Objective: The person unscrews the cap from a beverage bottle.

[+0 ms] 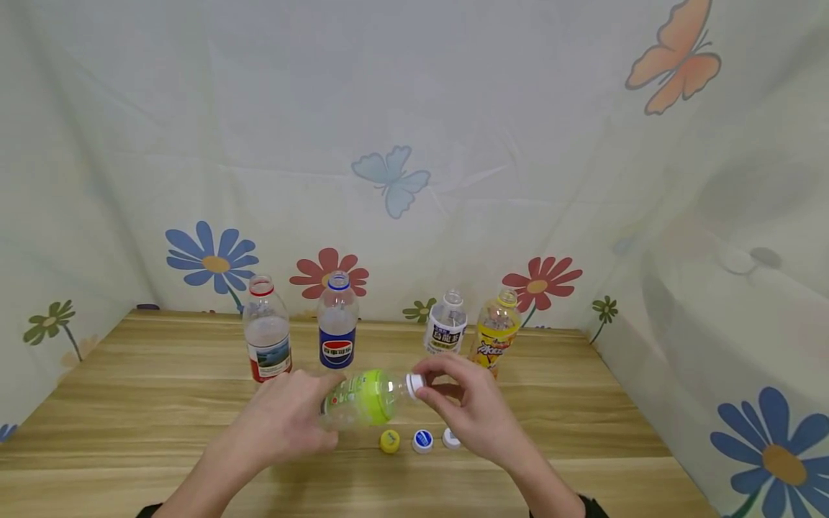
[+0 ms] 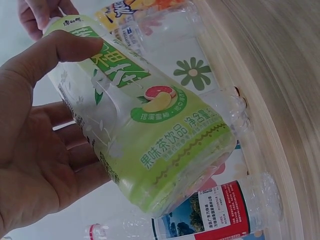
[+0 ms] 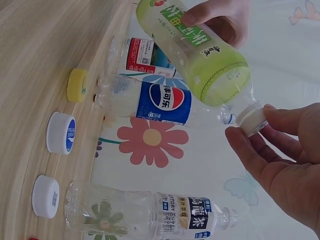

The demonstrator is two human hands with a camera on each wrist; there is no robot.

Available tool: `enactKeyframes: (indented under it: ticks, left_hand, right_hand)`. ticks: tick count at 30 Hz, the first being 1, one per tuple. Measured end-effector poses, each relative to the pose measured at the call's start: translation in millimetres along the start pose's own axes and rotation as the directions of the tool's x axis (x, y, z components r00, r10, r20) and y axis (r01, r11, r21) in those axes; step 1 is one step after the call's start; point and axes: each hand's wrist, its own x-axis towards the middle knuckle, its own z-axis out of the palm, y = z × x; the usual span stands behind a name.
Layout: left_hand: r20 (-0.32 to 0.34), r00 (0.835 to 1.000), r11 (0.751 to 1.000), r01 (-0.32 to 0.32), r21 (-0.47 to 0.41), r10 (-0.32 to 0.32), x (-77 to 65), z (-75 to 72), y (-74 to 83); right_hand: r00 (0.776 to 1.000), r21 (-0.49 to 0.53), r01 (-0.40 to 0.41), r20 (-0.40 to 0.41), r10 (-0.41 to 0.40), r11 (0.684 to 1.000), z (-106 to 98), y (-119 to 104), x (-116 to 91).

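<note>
My left hand (image 1: 285,417) grips a clear plastic drink bottle (image 1: 372,397) with a green label, tilted over the table with its neck to the right. In the left wrist view, the thumb lies across the label (image 2: 160,117) and the fingers wrap behind. At the neck, my right hand (image 1: 476,410) pinches a white cap (image 3: 251,119) between thumb and fingertips; the cap sits on the bottle's mouth. Below the bottle lie a yellow cap (image 1: 389,441), a white cap with a blue top (image 1: 423,441) and a plain white cap (image 1: 450,438), partly behind the right hand.
Four uncapped bottles stand along the back: a red-ringed bottle (image 1: 268,334), a Pepsi bottle (image 1: 337,327), an oolong tea bottle (image 1: 447,325) and a yellow-labelled bottle (image 1: 497,331). Behind the wooden table (image 1: 129,403) hangs a flowered cloth (image 1: 272,144). A red edge (image 3: 34,238) shows near the caps.
</note>
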Motion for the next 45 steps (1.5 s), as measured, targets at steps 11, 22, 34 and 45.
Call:
enactKeyframes:
  ticks: [11, 22, 34, 45]
  left_hand:
    - [0.028, 1.0, 0.999, 0.005, -0.037, -0.004, 0.8, -1.6, -0.4]
    - [0.015, 1.0, 0.999, -0.012, -0.039, 0.013, 0.7, -0.7, -2.9]
    - [0.018, 1.0, 0.998, -0.003, -0.068, 0.004, 0.6, -1.0, -1.2]
    - [0.0, 1.0, 0.999, -0.031, -0.035, 0.031, 0.5, 1.5, 1.3]
  right_hand:
    - [0.999, 0.018, 0.028, 0.015, -0.028, 0.999, -0.5, 1.2, -0.8]
    - [0.997, 0.032, 0.07, 0.037, -0.071, 0.997, -0.1, 2.9, -0.8]
    - [0.989, 0.005, 0.147, -0.032, -0.147, 0.989, -1.3, 7.6, 0.7]
    - [0.995, -0.117, -0.023, -0.095, 0.012, 0.993, -1.0, 3.4, 0.7]
